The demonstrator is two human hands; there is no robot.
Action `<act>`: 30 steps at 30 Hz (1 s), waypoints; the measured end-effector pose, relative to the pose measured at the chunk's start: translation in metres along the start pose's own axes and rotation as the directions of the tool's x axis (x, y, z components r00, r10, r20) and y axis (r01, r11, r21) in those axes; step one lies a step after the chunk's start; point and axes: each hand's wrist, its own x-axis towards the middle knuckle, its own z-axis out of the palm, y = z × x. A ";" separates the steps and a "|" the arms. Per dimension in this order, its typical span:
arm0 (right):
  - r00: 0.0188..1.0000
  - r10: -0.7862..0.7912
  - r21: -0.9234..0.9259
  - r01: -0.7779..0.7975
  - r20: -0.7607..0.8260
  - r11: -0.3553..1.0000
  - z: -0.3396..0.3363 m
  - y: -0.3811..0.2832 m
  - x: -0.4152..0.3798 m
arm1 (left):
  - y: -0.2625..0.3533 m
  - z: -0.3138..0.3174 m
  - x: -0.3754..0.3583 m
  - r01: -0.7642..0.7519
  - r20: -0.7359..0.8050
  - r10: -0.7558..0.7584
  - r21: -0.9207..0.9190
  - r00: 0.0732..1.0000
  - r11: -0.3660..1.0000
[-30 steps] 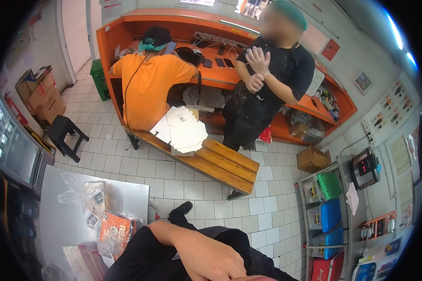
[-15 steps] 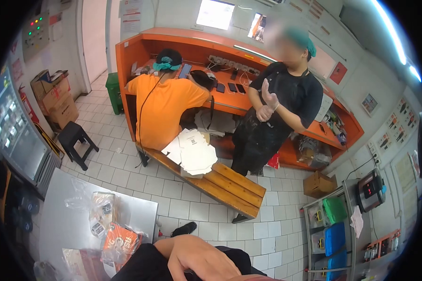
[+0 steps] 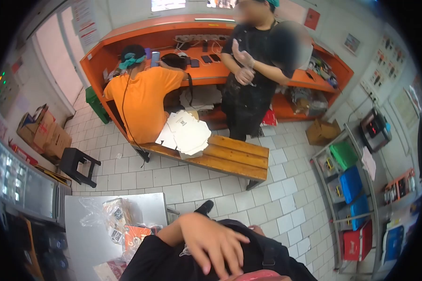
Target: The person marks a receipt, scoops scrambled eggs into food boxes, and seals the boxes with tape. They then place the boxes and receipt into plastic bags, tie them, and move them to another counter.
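Note:
My left hand (image 3: 213,241) is held over the dark clothing (image 3: 164,260) on my front, back of the hand up. Its fingers are spread and nothing shows in them. My right hand cannot be seen. A blurred pink-red thing (image 3: 262,275) lies at the bottom edge, too unclear to name. Left of my arm, a metal table (image 3: 86,220) bears clear plastic bags (image 3: 119,210) and an orange printed packet (image 3: 136,234).
A person in orange (image 3: 140,100) sits at the orange counter (image 3: 206,72); a person in black (image 3: 246,98) stands beside it, gloved hands together. White cardboard sheets (image 3: 185,133) lie on the wooden bench (image 3: 239,157). A black stool (image 3: 79,166) and shelf rack (image 3: 335,222) flank the floor.
The view has shifted, and the counter and people sit higher and further left. My left hand has its fingers spread now. A blurred dark round shape appears beside the standing person.

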 end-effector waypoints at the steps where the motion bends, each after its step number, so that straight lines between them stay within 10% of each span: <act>1: 1.000 -0.013 0.066 0.013 0.000 0.998 0.006 0.012 0.008 | -0.013 0.009 -0.016 0.100 -0.126 -0.144 -0.303 0.981 0.948; 2: 1.000 -0.013 0.092 0.013 -0.003 0.996 0.009 0.016 0.004 | -0.030 0.015 -0.039 0.245 -0.148 -0.328 -0.406 0.933 0.880; 3: 1.000 -0.021 0.118 0.022 -0.009 0.993 0.011 0.015 0.002 | -0.041 0.034 -0.066 0.349 -0.134 -0.683 -0.780 0.718 0.520; 5: 0.999 -0.036 0.049 0.038 -0.028 0.998 0.013 0.008 -0.017 | -0.084 0.087 -0.113 -0.252 -0.493 -0.732 -0.870 0.470 0.424; 6: 0.998 -0.049 -0.041 0.047 -0.042 0.998 0.014 0.005 -0.022 | -0.108 0.111 -0.138 -0.153 -0.523 -0.832 -0.852 0.184 0.501; 8: 0.998 -0.046 -0.079 0.042 -0.051 0.996 0.028 0.034 -0.003 | -0.154 0.167 -0.195 0.599 -0.563 -0.818 -0.698 -0.121 0.392; 9: 0.998 -0.026 -0.130 0.019 -0.054 0.991 0.042 0.070 0.012 | -0.164 0.197 -0.234 0.918 -0.418 -0.896 -0.395 -0.150 0.030; 11: 0.981 -0.136 -0.226 0.165 0.137 0.960 0.095 0.196 0.102 | -0.162 0.254 -0.281 0.864 -0.020 -0.890 -0.249 -0.456 -0.438; 13: 0.817 -0.508 -0.329 0.576 0.274 0.749 0.136 0.269 0.168 | -0.139 0.300 -0.307 0.804 0.015 -0.856 -0.337 -0.516 -0.491; 14: 0.882 -0.305 -0.124 0.369 0.360 0.921 0.139 0.271 0.176 | -0.130 0.314 -0.317 0.771 0.008 -0.842 -0.396 -0.540 -0.498; 15: 0.971 -0.139 -0.308 0.195 0.193 0.931 0.128 0.226 0.143 | -0.120 0.320 -0.323 0.734 -0.009 -0.823 -0.457 -0.569 -0.502; 16: 0.937 -0.332 -0.222 0.348 0.106 0.911 0.081 0.159 0.071 | -0.114 0.328 -0.334 0.702 -0.029 -0.805 -0.510 -0.592 -0.497; 18: 0.999 -0.049 -0.197 0.047 -0.003 0.979 0.042 0.038 -0.003 | -0.115 0.331 -0.350 0.668 -0.082 -0.782 -0.581 -0.617 -0.466; 30: 0.966 -0.253 -0.276 0.233 -0.043 0.933 0.033 0.003 0.013 | -0.125 0.305 -0.381 0.615 -0.179 -0.727 -0.684 -0.663 -0.392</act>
